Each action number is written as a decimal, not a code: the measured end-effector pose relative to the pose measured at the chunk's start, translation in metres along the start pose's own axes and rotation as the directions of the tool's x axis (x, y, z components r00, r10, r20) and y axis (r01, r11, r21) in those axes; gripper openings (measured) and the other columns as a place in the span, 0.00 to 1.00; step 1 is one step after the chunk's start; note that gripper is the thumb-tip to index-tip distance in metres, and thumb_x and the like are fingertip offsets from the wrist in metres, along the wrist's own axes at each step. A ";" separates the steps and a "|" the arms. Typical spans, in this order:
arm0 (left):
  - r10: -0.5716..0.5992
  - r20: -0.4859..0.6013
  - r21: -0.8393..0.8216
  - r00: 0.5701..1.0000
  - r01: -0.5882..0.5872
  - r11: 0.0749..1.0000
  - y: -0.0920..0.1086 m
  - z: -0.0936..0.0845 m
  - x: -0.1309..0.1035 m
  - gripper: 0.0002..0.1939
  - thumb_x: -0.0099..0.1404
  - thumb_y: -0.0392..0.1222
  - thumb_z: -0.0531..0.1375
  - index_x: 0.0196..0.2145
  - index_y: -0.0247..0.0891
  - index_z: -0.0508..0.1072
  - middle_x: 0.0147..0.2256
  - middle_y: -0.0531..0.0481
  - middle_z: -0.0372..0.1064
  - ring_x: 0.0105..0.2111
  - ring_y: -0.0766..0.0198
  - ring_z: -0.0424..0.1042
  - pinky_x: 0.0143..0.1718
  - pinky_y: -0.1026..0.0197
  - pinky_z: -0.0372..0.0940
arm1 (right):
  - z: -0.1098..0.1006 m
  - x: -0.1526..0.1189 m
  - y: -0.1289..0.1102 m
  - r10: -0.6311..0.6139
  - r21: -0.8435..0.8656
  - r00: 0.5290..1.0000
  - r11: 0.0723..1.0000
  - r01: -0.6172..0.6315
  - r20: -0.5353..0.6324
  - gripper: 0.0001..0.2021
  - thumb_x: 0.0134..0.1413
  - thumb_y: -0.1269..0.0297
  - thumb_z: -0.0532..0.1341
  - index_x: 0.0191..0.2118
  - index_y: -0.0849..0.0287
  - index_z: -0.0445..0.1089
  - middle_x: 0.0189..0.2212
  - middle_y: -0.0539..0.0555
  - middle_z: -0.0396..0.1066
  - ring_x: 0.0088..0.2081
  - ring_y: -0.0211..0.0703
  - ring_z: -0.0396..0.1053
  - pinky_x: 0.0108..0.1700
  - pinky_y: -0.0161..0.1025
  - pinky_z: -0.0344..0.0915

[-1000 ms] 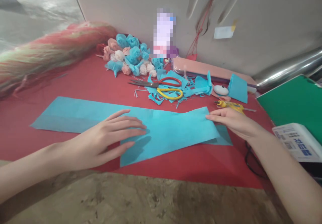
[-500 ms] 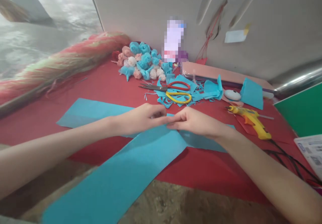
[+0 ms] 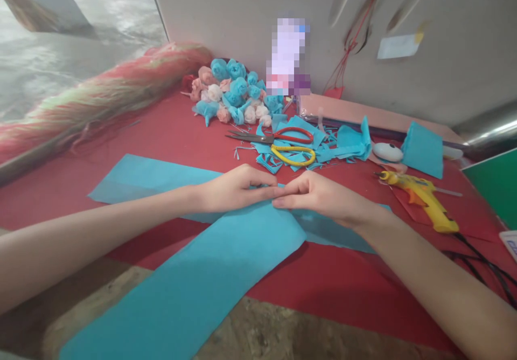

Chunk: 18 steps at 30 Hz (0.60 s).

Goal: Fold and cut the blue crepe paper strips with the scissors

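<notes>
A long blue crepe paper strip (image 3: 194,274) hangs toward me over the table's front edge. My left hand (image 3: 238,188) pinches its far edge between thumb and fingers. Right beside it, with fingertips touching, my right hand (image 3: 309,194) pinches the same edge. Another blue strip (image 3: 149,179) lies flat on the red tabletop beneath both hands, running left to right. The fingers hide the exact fold of the edge they hold.
Scissors (image 3: 297,155) with red and yellow handles rest on blue scraps (image 3: 343,142). Paper roses (image 3: 238,88) are heaped behind. A yellow glue gun (image 3: 424,198) with a black cord lies at right, near folded blue paper (image 3: 424,150). A pink fringed bundle (image 3: 121,90) borders the left.
The view has shifted slightly, so the background things sit a little farther right. Both hands stay pinched on the strip's edge, with their fingertips only slightly shifted.
</notes>
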<state>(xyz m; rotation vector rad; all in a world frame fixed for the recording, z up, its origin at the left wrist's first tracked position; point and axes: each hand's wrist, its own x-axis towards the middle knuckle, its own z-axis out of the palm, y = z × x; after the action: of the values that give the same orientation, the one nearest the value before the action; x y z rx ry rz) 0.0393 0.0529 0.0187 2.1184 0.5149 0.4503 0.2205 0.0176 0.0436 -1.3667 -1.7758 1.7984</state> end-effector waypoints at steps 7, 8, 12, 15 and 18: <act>0.016 -0.034 -0.005 0.999 -0.017 1.000 -0.002 0.000 0.002 0.20 0.65 0.41 0.52 0.17 0.36 0.54 0.17 0.59 0.43 0.18 0.74 0.46 0.19 0.68 0.45 | -0.004 0.001 0.006 -0.021 0.027 1.000 0.999 0.020 0.021 0.19 0.42 0.57 0.67 0.15 0.59 0.59 0.16 0.42 0.45 0.21 0.30 0.42 0.26 0.36 0.44; 0.019 -0.033 -0.008 0.999 -0.019 1.000 -0.003 0.000 0.002 0.20 0.65 0.41 0.52 0.17 0.36 0.54 0.17 0.59 0.42 0.18 0.74 0.45 0.19 0.68 0.45 | -0.005 0.000 0.008 -0.021 0.022 1.000 1.000 0.021 0.023 0.19 0.43 0.58 0.66 0.15 0.59 0.59 0.16 0.42 0.45 0.21 0.30 0.41 0.25 0.36 0.44; 0.020 -0.019 -0.008 1.000 -0.020 1.000 -0.008 0.001 0.002 0.20 0.65 0.43 0.53 0.17 0.35 0.56 0.18 0.59 0.43 0.20 0.74 0.46 0.21 0.68 0.46 | -0.006 -0.001 0.011 -0.032 -0.017 0.998 0.999 0.033 0.049 0.20 0.45 0.57 0.66 0.14 0.59 0.57 0.16 0.42 0.44 0.21 0.30 0.40 0.25 0.36 0.42; 0.019 -0.015 -0.008 1.000 -0.019 1.000 -0.011 0.003 0.001 0.20 0.65 0.43 0.54 0.18 0.34 0.58 0.18 0.59 0.47 0.20 0.74 0.49 0.22 0.68 0.47 | -0.008 -0.002 0.012 -0.041 -0.050 0.994 0.998 0.046 0.103 0.20 0.47 0.57 0.65 0.16 0.59 0.56 0.17 0.42 0.44 0.22 0.30 0.40 0.25 0.36 0.43; -0.003 -0.021 -0.016 1.000 0.002 1.000 -0.010 0.004 0.000 0.20 0.65 0.43 0.53 0.17 0.34 0.58 0.18 0.59 0.46 0.20 0.74 0.49 0.21 0.68 0.47 | -0.009 -0.003 0.013 -0.065 -0.074 0.989 0.994 0.075 0.131 0.19 0.50 0.55 0.62 0.19 0.59 0.55 0.19 0.42 0.44 0.22 0.30 0.41 0.25 0.35 0.43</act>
<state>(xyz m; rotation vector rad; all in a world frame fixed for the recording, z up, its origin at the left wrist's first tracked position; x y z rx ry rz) 0.0395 0.0554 0.0083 2.0993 0.5245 0.4745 0.2337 0.0187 0.0353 -1.2247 -1.9546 1.8347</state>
